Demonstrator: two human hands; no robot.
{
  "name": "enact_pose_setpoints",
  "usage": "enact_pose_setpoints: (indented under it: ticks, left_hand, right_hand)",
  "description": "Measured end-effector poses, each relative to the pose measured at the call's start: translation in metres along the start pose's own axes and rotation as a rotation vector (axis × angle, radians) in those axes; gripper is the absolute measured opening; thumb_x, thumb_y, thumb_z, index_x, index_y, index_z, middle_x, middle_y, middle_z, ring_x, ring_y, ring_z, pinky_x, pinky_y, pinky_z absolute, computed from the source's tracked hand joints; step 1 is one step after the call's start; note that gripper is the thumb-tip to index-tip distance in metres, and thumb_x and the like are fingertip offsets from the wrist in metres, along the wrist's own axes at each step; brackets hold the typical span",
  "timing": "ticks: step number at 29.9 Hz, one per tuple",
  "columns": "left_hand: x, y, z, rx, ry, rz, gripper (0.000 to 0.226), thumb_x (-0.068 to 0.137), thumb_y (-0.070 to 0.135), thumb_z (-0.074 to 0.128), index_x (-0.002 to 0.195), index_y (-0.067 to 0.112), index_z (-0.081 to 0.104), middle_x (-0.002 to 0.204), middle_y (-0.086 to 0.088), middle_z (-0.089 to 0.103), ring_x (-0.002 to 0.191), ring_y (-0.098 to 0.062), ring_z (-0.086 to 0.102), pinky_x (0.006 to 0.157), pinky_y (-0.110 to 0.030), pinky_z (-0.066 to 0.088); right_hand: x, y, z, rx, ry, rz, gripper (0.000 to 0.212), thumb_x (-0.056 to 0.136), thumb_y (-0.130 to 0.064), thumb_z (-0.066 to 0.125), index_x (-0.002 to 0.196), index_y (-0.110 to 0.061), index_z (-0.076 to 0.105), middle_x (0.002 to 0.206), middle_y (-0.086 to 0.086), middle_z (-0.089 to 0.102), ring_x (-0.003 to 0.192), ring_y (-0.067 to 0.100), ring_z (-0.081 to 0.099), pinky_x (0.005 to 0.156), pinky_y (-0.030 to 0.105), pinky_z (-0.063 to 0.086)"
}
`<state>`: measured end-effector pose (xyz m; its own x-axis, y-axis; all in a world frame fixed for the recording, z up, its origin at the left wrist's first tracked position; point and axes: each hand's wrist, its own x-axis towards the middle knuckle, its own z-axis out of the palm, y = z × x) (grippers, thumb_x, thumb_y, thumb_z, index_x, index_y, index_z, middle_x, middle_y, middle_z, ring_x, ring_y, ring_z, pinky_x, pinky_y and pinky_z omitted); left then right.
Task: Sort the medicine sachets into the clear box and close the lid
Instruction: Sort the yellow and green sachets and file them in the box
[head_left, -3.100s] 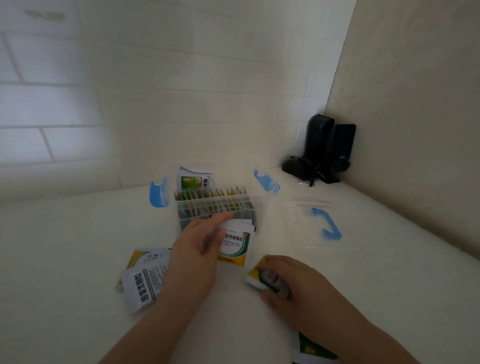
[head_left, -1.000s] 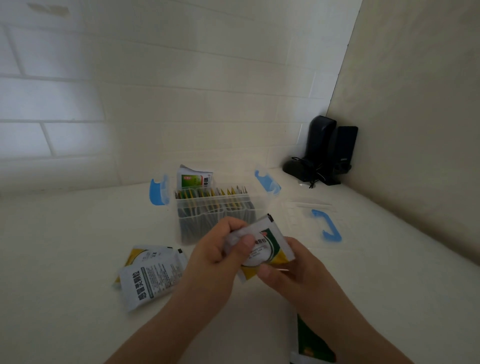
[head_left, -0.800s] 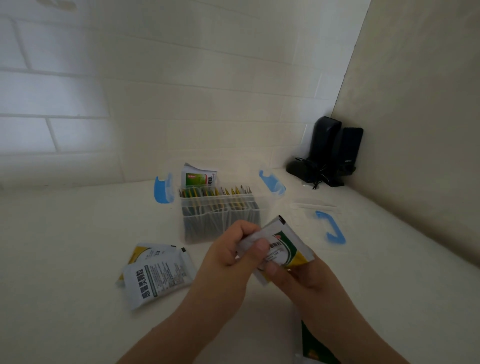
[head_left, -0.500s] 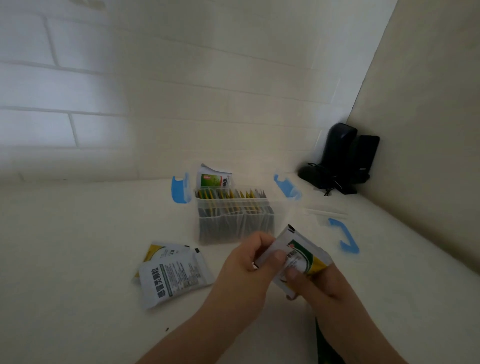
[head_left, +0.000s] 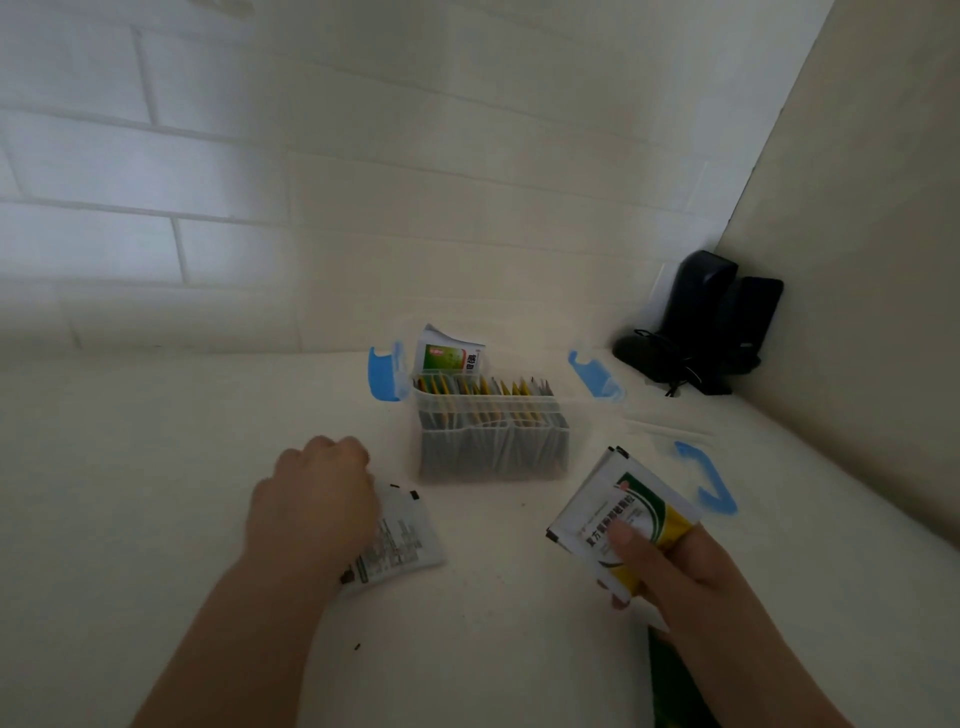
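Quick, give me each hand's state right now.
Left hand: down on the white packet on the table; grip cannot be told.
Right hand: holding a green-and-yellow packet.

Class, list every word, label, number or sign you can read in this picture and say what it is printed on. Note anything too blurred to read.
Held sachet in the right hand: a line of Chinese characters, too blurred to quote.
Sachet on the table under the left hand: small print, unreadable.
Sachet sticking up from the box: green label with a red patch, text unreadable.
Nothing else carries text.
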<state>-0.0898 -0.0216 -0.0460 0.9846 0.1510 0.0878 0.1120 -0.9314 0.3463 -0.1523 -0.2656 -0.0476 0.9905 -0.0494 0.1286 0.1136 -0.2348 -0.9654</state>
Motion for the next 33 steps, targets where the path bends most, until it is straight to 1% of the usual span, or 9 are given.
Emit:
enact_pose_setpoints:
  ticks: [3, 8, 11, 13, 20, 22, 25, 29, 33]
  left_hand:
    - [0.000, -0.004, 0.003, 0.064, -0.095, -0.008, 0.035, 0.089, 0.034, 0.048, 0.119, 0.017, 0.050, 0.120, -0.010, 0.050, 0.111, -0.028, 0.045, 0.093, -0.037, 0.042]
    - [-0.002, 0.001, 0.000, -0.127, -0.158, -0.053, 0.033, 0.081, 0.034, 0.063, 0.109, 0.019, 0.057, 0.101, -0.002, 0.059, 0.093, -0.019, 0.055, 0.077, -0.028, 0.044]
    - [-0.006, 0.008, -0.004, -0.210, -0.043, 0.049, 0.008, 0.082, 0.033, 0.060, 0.080, 0.026, 0.059, 0.074, 0.007, 0.056, 0.071, -0.011, 0.054, 0.063, -0.024, 0.042]
    - [-0.008, 0.013, -0.007, -0.304, 0.071, 0.140, 0.017, 0.083, 0.037, 0.056, 0.069, 0.028, 0.055, 0.070, 0.011, 0.058, 0.065, -0.004, 0.054, 0.054, -0.021, 0.038]
    - [-0.025, 0.033, -0.024, -0.557, 0.489, 0.390, 0.010, 0.083, 0.032, 0.054, 0.075, 0.035, 0.047, 0.071, 0.027, 0.055, 0.063, 0.006, 0.059, 0.045, -0.008, 0.040]
    - [-0.027, 0.039, -0.023, -0.796, 0.397, 0.331, 0.011, 0.082, 0.028, 0.057, 0.074, 0.029, 0.049, 0.075, 0.027, 0.060, 0.068, 0.009, 0.062, 0.051, -0.008, 0.048]
    - [-0.031, 0.054, -0.010, -1.150, 0.073, 0.214, 0.014, 0.082, 0.016, 0.061, 0.073, 0.025, 0.056, 0.077, 0.008, 0.071, 0.066, -0.004, 0.067, 0.054, -0.018, 0.054]
    - [-0.043, 0.074, 0.008, -1.157, -0.062, 0.201, 0.009, 0.082, 0.018, 0.061, 0.076, 0.018, 0.054, 0.081, 0.005, 0.072, 0.068, -0.006, 0.067, 0.067, -0.032, 0.059]
    - [-0.049, 0.083, 0.017, -1.367, -0.210, 0.124, 0.018, 0.081, 0.005, 0.062, 0.083, 0.015, 0.048, 0.090, -0.002, 0.069, 0.068, -0.010, 0.070, 0.055, -0.026, 0.057]
  right_hand:
    - [0.000, 0.001, 0.000, -0.001, -0.010, 0.010, 0.037, 0.066, -0.038, 0.057, 0.099, -0.022, 0.061, 0.083, -0.006, 0.073, 0.066, 0.010, 0.066, 0.053, 0.023, 0.052]
    - [0.000, 0.005, 0.001, -0.064, -0.027, 0.024, 0.040, 0.063, -0.048, 0.055, 0.100, -0.031, 0.059, 0.091, -0.018, 0.071, 0.080, 0.005, 0.067, 0.069, 0.024, 0.052]
    - [0.000, 0.007, 0.003, -0.069, -0.022, 0.041, 0.045, 0.062, -0.048, 0.055, 0.104, -0.029, 0.059, 0.091, -0.009, 0.073, 0.084, 0.008, 0.067, 0.076, 0.028, 0.054]
    - [0.001, 0.007, 0.003, -0.058, -0.016, 0.045, 0.045, 0.063, -0.045, 0.056, 0.105, -0.030, 0.058, 0.093, -0.007, 0.072, 0.084, 0.010, 0.067, 0.074, 0.029, 0.054]
    - [0.005, 0.008, -0.001, 0.030, 0.061, 0.042, 0.020, 0.077, -0.028, 0.059, 0.097, -0.031, 0.060, 0.084, -0.009, 0.073, 0.071, 0.009, 0.067, 0.052, 0.018, 0.052]
    - [0.006, 0.007, -0.001, 0.061, 0.094, 0.051, 0.017, 0.078, -0.026, 0.060, 0.094, -0.031, 0.060, 0.081, -0.008, 0.073, 0.068, 0.012, 0.068, 0.050, 0.019, 0.051]
    - [0.004, 0.004, 0.000, 0.112, 0.078, 0.046, 0.028, 0.069, -0.034, 0.061, 0.097, -0.030, 0.060, 0.082, -0.008, 0.074, 0.065, 0.013, 0.067, 0.051, 0.022, 0.052]
    - [0.002, 0.002, 0.004, 0.136, 0.052, 0.033, 0.037, 0.064, -0.038, 0.060, 0.101, -0.034, 0.059, 0.086, -0.009, 0.074, 0.067, 0.012, 0.068, 0.052, 0.021, 0.053]
    - [0.001, -0.001, 0.005, 0.171, 0.043, -0.016, 0.037, 0.064, -0.040, 0.059, 0.101, -0.040, 0.056, 0.086, -0.010, 0.073, 0.067, 0.011, 0.068, 0.051, 0.018, 0.052]
